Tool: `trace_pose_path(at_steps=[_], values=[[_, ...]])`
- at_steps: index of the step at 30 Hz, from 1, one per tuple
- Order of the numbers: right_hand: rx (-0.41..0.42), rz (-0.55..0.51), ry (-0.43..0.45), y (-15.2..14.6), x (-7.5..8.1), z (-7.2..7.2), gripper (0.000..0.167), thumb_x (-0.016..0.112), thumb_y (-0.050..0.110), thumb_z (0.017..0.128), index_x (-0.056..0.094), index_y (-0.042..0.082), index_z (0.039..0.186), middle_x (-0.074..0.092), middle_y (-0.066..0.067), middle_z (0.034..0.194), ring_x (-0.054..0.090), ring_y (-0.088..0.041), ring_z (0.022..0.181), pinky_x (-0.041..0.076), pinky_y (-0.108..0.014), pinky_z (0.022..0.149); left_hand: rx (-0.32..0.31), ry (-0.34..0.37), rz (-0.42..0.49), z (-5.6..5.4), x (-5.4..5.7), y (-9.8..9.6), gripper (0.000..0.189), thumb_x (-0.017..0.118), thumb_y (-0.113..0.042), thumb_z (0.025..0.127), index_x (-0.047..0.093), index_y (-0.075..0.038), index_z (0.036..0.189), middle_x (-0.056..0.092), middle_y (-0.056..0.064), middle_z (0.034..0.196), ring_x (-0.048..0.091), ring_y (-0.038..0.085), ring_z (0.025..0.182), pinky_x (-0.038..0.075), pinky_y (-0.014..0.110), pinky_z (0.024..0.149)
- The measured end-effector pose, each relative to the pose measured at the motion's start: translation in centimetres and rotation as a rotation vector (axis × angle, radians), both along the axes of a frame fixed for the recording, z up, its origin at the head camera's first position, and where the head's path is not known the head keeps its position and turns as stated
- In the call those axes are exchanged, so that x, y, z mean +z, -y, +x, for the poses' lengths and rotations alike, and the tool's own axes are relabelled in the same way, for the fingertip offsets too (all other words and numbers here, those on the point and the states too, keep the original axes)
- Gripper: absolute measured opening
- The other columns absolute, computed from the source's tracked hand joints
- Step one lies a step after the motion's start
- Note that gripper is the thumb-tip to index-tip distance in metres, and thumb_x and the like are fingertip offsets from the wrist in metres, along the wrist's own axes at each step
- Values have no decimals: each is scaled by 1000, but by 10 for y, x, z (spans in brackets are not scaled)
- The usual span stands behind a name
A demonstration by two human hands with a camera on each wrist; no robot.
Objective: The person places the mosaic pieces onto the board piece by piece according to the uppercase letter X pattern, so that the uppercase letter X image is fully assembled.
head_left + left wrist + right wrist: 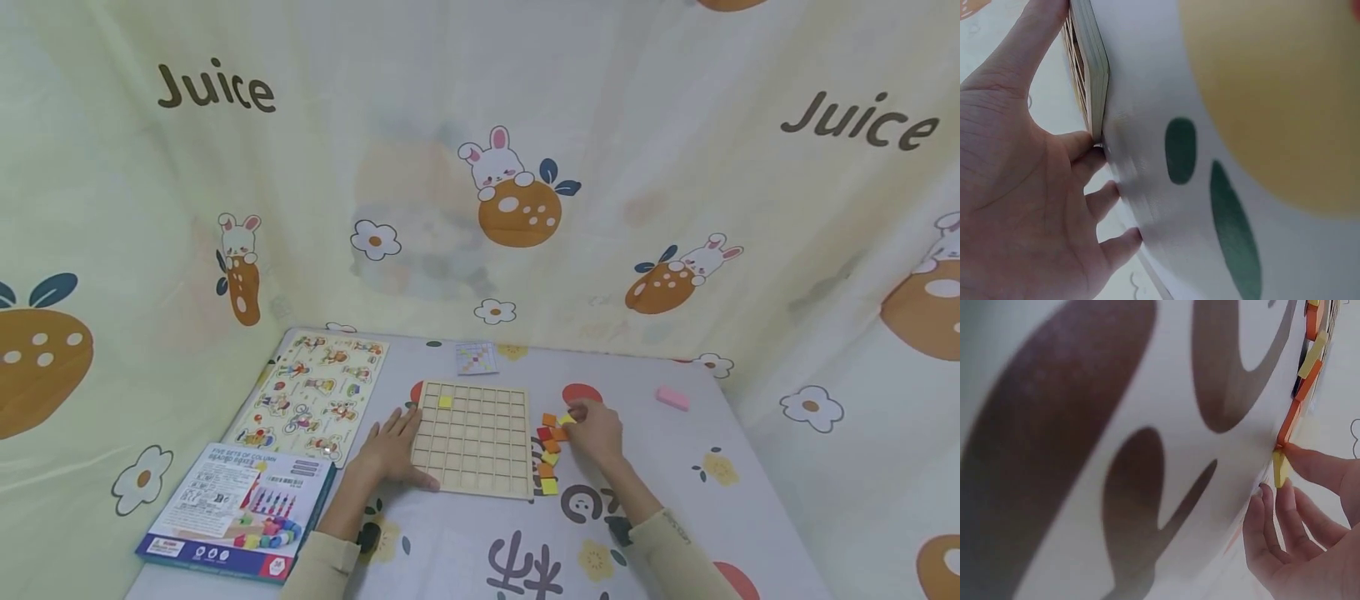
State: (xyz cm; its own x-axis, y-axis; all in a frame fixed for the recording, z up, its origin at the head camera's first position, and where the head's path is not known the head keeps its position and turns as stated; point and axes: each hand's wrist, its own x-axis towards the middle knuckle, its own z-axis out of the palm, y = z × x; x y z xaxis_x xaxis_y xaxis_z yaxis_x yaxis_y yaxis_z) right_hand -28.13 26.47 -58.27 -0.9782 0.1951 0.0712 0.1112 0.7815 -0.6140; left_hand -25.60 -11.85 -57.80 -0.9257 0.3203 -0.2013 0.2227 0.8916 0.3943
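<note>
From the head view, I am bracing the gridded wooden board [482,435] with the left hand [392,452], its fingers lying along the left edge and its thumb reaching the bottom edge, while the right hand [597,430] is pinching a yellow tile [567,419] at the far end of the loose tiles [552,446], just right of the board. Another yellow tile [446,402] is sitting in the grid's upper left. Through the left wrist view, I am seeing an open palm meeting the board's side without clasping it; I am judging that light, even pressure is serving best, since pushing hard could be skewing the grid. Through the right wrist view, I am reading the pinch as thumb against one fingertip, with an orange tile lying right beside; lifting straight up, gripping only opposite edges, should be sparing that neighbour from a nudge.
</note>
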Motion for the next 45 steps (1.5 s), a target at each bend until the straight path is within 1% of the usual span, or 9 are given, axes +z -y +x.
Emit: trace_pose_path(at_steps=[4,6,9,13,20,25,30,39,45], values=[[-16,1,-33,-2,0,-3,40,76,2,84,72,2,124,77,-12,101,71,-33,96,56,-53,88,-1,-1,23,1,2,1,138,93,-64,63,23,-3,165,24,16,172,16,41,159,13,66,126],[-24,-17,-44,-2,1,-5,38,76,3,85,72,2,123,77,-13,98,72,-33,93,58,-52,86,-9,-26,48,0,-5,4,140,91,-68,63,23,-2,165,25,18,171,16,43,158,13,69,125],[-35,-64,-55,-2,2,-9,34,77,5,88,73,2,121,78,-13,100,74,-33,94,61,-50,85,-12,-34,52,0,-5,5,139,91,-68,62,24,-1,164,26,19,170,17,43,158,14,69,124],[-28,-162,-48,1,4,-15,37,82,6,86,73,2,121,79,-13,102,76,-33,97,62,-45,86,-6,-18,6,2,3,2,137,92,-66,63,26,-2,164,26,16,171,18,40,159,16,66,125],[-32,-376,21,22,8,-22,42,83,2,86,71,2,127,79,-13,102,78,-25,87,65,-32,71,-11,-16,-5,-2,-7,3,137,91,-66,64,23,-3,165,23,16,172,15,40,159,14,66,126],[-12,-388,42,39,13,-25,42,85,8,87,72,7,127,79,-12,103,78,-25,89,65,-32,72,-15,-9,10,1,0,3,136,92,-65,65,25,-2,165,24,17,171,16,41,159,14,66,126],[-2,-384,59,55,15,-28,39,87,14,87,74,13,124,80,-8,104,78,-24,92,64,-31,71,-22,-28,41,-1,-5,5,139,90,-69,63,24,-1,164,25,20,170,16,43,158,13,69,124],[97,-496,41,79,14,-35,42,87,10,85,74,2,125,80,-9,98,79,-25,91,65,-36,78,-16,-12,-3,0,0,2,136,91,-65,65,24,-2,165,23,17,172,16,41,159,15,66,126],[145,-495,33,97,13,-39,43,89,9,83,75,4,123,81,-4,95,78,-23,90,64,-39,81,-16,-21,-23,0,1,1,137,90,-69,64,24,-4,166,24,16,172,17,39,159,17,65,126]])
